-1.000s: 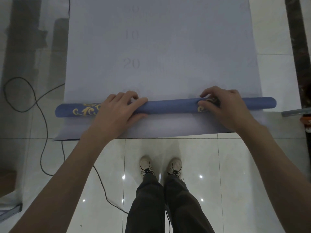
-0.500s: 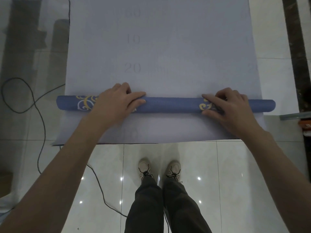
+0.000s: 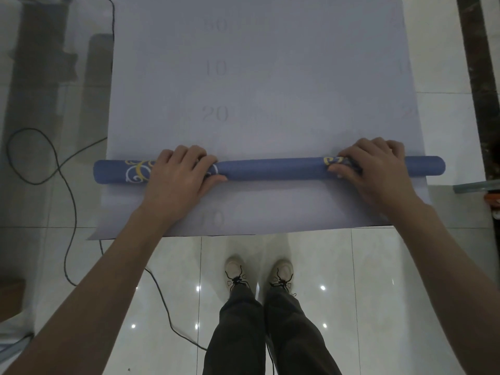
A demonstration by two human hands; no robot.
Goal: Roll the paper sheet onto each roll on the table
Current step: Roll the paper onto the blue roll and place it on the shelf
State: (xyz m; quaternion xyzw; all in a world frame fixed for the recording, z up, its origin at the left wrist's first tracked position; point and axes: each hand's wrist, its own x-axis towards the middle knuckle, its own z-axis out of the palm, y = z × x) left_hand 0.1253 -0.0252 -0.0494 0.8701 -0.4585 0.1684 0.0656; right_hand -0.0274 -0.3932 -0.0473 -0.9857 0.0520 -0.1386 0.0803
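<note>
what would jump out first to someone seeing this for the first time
The blue roll with gold scrollwork, lying crosswise on the pale paper sheet in mid-frame. The left hand and right hand grip it, one toward each end. Below, pale shoes stand on glossy tiles.

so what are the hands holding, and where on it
Both hold the roll: the left hand grips it left of its middle, the right hand near its right end.
</note>
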